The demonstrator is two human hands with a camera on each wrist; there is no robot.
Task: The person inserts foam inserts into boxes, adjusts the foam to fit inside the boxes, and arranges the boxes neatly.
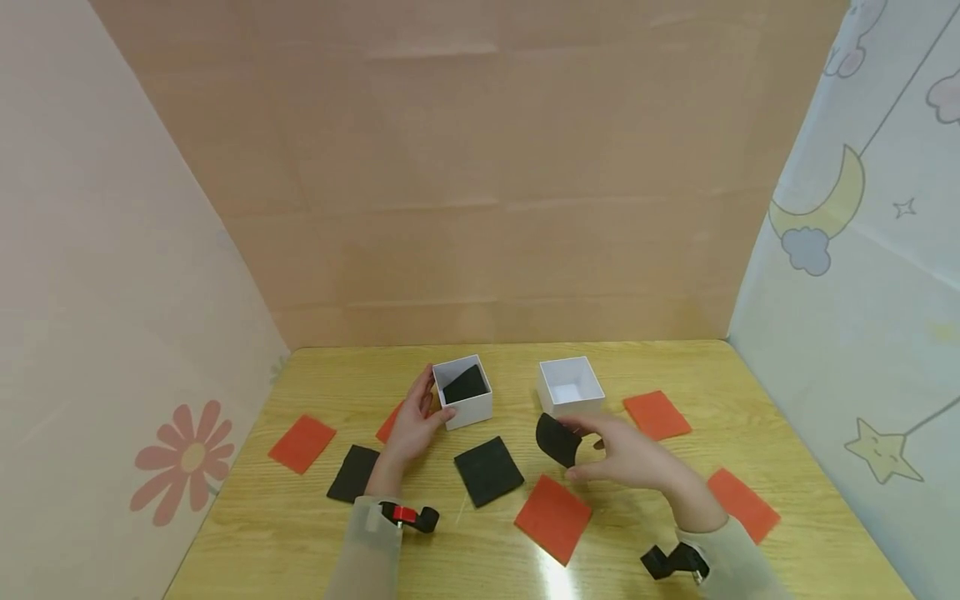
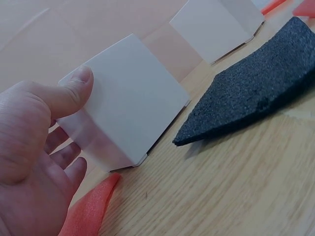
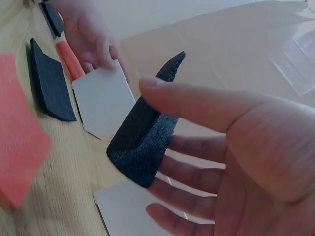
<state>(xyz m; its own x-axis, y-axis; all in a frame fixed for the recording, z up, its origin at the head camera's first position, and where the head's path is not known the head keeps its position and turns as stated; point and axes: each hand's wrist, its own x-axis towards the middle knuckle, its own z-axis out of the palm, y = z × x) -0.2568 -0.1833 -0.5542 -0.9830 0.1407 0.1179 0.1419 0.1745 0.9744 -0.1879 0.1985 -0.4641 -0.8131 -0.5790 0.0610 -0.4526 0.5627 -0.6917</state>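
My left hand (image 1: 408, 429) holds a small open white box (image 1: 471, 411), its thumb on the front wall and its fingers along the left side. A black foam sheet (image 1: 465, 384) leans inside that box. Between the thumb and fingers of my right hand (image 1: 630, 450) a black foam square (image 3: 142, 137) is pinched and bent into a curve, off the table. Just behind this hand stands a second open white box (image 1: 553, 398), whose visible inside is bare. Another black foam square (image 1: 489, 472) lies on the table between the hands.
Red foam squares lie about the wooden table (image 1: 262, 542): one front centre (image 1: 553, 518), one far left (image 1: 302, 444), others on the right (image 1: 657, 415), one partly behind my left hand. A black square (image 1: 352, 473) lies beside my left wrist. Walls enclose the back and sides.
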